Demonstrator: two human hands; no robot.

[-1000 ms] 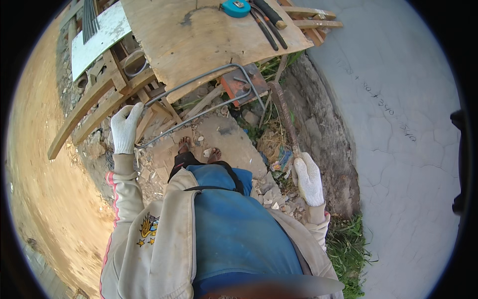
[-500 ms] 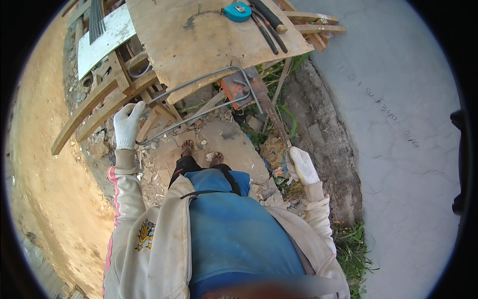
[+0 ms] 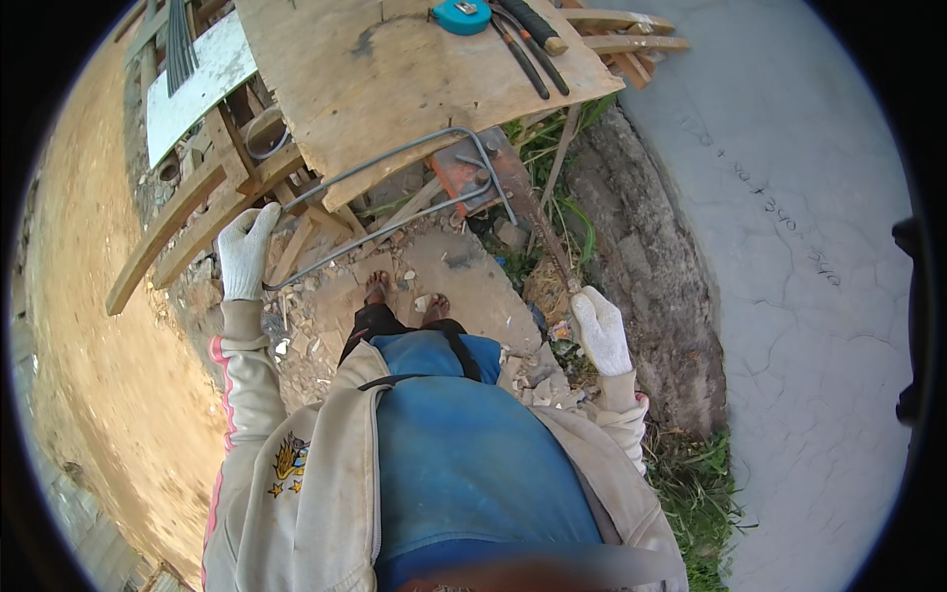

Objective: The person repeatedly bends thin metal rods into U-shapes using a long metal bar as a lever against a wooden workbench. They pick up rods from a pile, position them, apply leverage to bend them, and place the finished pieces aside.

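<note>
My left hand (image 3: 247,252), in a white knit glove, is closed on a thin grey steel rod (image 3: 380,166) bent into a long open rectangle. The rod's far end wraps around a rusty metal plate with pegs (image 3: 468,170) beside the board's front edge. My right hand (image 3: 604,333), also gloved, is closed around the near end of a rusty bar (image 3: 545,219) that runs up to this plate. The fingers' undersides are hidden on both hands.
A plywood board (image 3: 395,74) on timbers carries a teal tape measure (image 3: 461,15) and pincers (image 3: 528,54). Several straight rods (image 3: 181,49) lie on a white panel (image 3: 202,89). Curved timbers (image 3: 168,237) jut left; a rough concrete ledge (image 3: 646,266) runs along the right.
The whole view has shifted slightly. My right hand has turned a little on the rusty bar, its thumb side now facing up. The left hand keeps its hold on the rod.
</note>
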